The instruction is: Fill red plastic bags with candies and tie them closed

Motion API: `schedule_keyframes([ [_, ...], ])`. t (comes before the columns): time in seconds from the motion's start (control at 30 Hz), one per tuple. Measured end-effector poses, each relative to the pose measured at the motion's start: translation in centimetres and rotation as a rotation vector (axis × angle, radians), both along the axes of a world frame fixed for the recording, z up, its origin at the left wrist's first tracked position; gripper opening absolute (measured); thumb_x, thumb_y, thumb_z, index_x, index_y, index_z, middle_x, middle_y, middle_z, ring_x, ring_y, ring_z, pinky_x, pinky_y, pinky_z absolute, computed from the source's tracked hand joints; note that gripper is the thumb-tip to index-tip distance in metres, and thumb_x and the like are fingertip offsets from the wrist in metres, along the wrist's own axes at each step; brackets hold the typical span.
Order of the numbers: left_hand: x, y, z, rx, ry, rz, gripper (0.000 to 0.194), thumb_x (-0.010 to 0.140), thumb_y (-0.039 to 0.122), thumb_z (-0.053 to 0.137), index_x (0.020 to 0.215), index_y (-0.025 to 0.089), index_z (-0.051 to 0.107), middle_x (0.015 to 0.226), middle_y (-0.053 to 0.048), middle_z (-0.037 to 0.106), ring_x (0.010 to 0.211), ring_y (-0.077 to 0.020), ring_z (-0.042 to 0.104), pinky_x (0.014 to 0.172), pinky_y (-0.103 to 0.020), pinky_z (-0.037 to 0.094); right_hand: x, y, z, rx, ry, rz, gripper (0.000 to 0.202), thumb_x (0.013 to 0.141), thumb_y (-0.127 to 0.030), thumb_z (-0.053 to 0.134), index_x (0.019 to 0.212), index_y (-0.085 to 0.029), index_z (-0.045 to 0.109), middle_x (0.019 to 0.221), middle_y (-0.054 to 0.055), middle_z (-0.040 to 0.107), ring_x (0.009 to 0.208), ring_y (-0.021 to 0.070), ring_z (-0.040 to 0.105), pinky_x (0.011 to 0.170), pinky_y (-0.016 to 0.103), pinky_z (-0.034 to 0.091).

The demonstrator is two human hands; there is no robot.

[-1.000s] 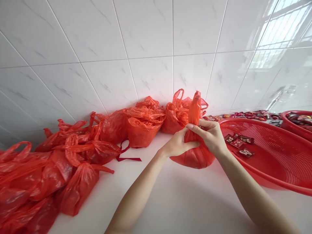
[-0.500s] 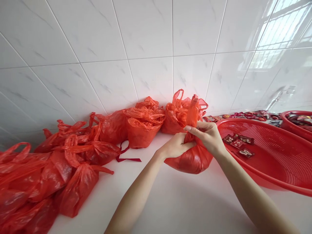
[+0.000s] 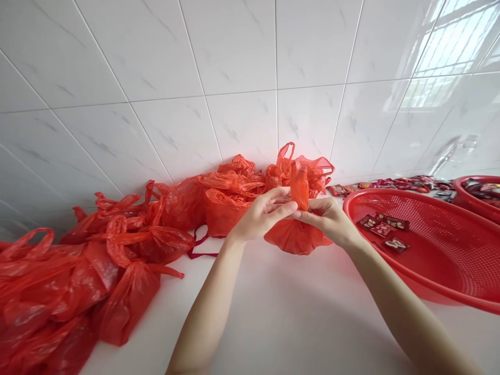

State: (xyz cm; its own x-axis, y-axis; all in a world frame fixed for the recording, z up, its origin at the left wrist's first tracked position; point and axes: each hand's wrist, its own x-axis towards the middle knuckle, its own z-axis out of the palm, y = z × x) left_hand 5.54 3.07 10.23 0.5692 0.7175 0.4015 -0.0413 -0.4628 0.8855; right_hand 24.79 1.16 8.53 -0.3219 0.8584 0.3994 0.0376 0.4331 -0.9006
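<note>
A filled red plastic bag (image 3: 299, 237) hangs between my hands above the white countertop, its neck gathered and its top standing upright. My left hand (image 3: 262, 213) pinches the neck from the left, thumb toward the right hand. From the other side my right hand (image 3: 328, 220) grips the same neck, fingers closed on it. The two thumbs almost meet in front of the plastic. What the bag contains is hidden. Close behind it, against the wall, stands a bundle of red bags (image 3: 278, 174) with loop handles.
Knotted red bags (image 3: 133, 291) are heaped at the left. Another bag stack (image 3: 226, 208) stands near a dark red ribbon (image 3: 201, 255). At right, a red perforated basket (image 3: 437, 260) holds several small packets (image 3: 383, 229); more packets (image 3: 414, 185) line the tiled wall beside a second basket (image 3: 476, 195).
The bag has risen slightly and shifted left. My left hand has moved up from the bag's body to its neck, and my right hand has slid a little lower.
</note>
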Motion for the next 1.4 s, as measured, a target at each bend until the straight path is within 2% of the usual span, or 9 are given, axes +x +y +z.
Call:
schedule_keyframes([
  [0.13, 0.1, -0.5, 0.5, 0.049, -0.020, 0.028, 0.029, 0.095, 0.047, 0.061, 0.087, 0.021, 0.070, 0.085, -0.004, 0.070, 0.090, -0.0223, 0.069, 0.084, -0.039, 0.058, -0.1, 0.3, -0.4, -0.014, -0.119, 0.112, 0.045, 0.079, -0.058, 0.077, 0.061, -0.017, 0.066, 0.056, -0.003, 0.046, 0.056, 0.0107, 0.038, 0.053, 0.027, 0.034],
  [0.27, -0.1, -0.7, 0.6, 0.105, 0.022, 0.069, 0.031, 0.092, 0.048, 0.065, 0.077, 0.021, 0.070, 0.078, -0.003, 0.067, 0.079, -0.0204, 0.066, 0.073, -0.036, 0.057, 0.1, 0.7, -0.8, -0.006, -0.173, 0.213, 0.042, 0.082, -0.058, 0.074, 0.074, -0.016, 0.072, 0.064, -0.001, 0.057, 0.061, 0.0124, 0.047, 0.058, 0.028, 0.042],
  [0.37, -0.5, -0.7, 0.7, 0.120, 0.036, 0.085, 0.030, 0.093, 0.043, 0.065, 0.075, 0.020, 0.071, 0.078, -0.003, 0.066, 0.075, -0.0184, 0.064, 0.070, -0.033, 0.056, 0.2, 0.9, -1.2, 0.017, -0.215, 0.281, 0.038, 0.082, -0.054, 0.076, 0.083, -0.016, 0.073, 0.078, 0.003, 0.067, 0.073, 0.0161, 0.057, 0.070, 0.030, 0.050],
  [0.5, -0.8, -0.9, 1.0, 0.107, 0.018, 0.090, 0.026, 0.093, 0.039, 0.065, 0.077, 0.020, 0.071, 0.076, -0.003, 0.067, 0.074, -0.0182, 0.064, 0.069, -0.032, 0.055, -0.4, 1.0, -1.8, -0.003, -0.227, 0.367, 0.034, 0.083, -0.050, 0.076, 0.089, -0.016, 0.073, 0.089, 0.005, 0.072, 0.083, 0.0188, 0.063, 0.081, 0.034, 0.052],
  [0.67, -0.7, -1.0, 1.0, 0.103, 0.015, 0.117, 0.028, 0.092, 0.039, 0.066, 0.073, 0.020, 0.068, 0.072, -0.001, 0.063, 0.070, -0.0165, 0.060, 0.067, -0.031, 0.051, -1.4, 1.2, -2.8, -0.064, -0.175, 0.347, 0.034, 0.083, -0.048, 0.077, 0.079, -0.015, 0.070, 0.074, 0.000, 0.064, 0.069, 0.0140, 0.056, 0.067, 0.029, 0.048],
  [0.83, -0.7, -0.8, 0.8, 0.064, 0.003, 0.105, 0.035, 0.092, 0.044, 0.066, 0.066, 0.020, 0.063, 0.065, 0.001, 0.054, 0.061, -0.0147, 0.051, 0.058, -0.031, 0.043, -1.3, 1.2, -2.8, -0.049, -0.095, 0.349, 0.025, 0.083, -0.040, 0.079, 0.091, -0.017, 0.074, 0.091, 0.004, 0.071, 0.087, 0.0186, 0.064, 0.084, 0.034, 0.052],
  [1.1, -0.4, -1.2, 0.8, 0.122, 0.006, 0.065, 0.035, 0.092, 0.045, 0.066, 0.068, 0.020, 0.063, 0.067, 0.001, 0.053, 0.065, -0.0148, 0.052, 0.062, -0.031, 0.043, -1.9, 1.1, -3.2, -0.079, 0.029, 0.325, 0.024, 0.074, -0.035, 0.086, 0.069, -0.017, 0.072, 0.068, 0.000, 0.066, 0.065, 0.0134, 0.057, 0.066, 0.029, 0.050],
  [1.27, -0.4, -1.5, 0.9, 0.093, -0.024, 0.010, 0.030, 0.091, 0.043, 0.068, 0.074, 0.018, 0.068, 0.071, 0.001, 0.056, 0.070, -0.0139, 0.056, 0.066, -0.029, 0.047, -1.8, 0.8, -2.9, -0.047, 0.057, 0.290, 0.027, 0.076, -0.038, 0.085, 0.068, -0.018, 0.069, 0.066, -0.002, 0.063, 0.064, 0.0127, 0.056, 0.063, 0.027, 0.049],
  [1.4, -0.4, -2.2, 0.7, 0.107, -0.001, -0.038, 0.021, 0.089, 0.039, 0.073, 0.100, 0.022, 0.074, 0.102, -0.005, 0.070, 0.100, -0.0218, 0.067, 0.089, -0.035, 0.054, -0.9, 0.8, -2.4, -0.002, 0.096, 0.214, 0.025, 0.077, -0.042, 0.084, 0.075, -0.019, 0.074, 0.071, 0.000, 0.069, 0.067, 0.0154, 0.062, 0.067, 0.030, 0.053],
])
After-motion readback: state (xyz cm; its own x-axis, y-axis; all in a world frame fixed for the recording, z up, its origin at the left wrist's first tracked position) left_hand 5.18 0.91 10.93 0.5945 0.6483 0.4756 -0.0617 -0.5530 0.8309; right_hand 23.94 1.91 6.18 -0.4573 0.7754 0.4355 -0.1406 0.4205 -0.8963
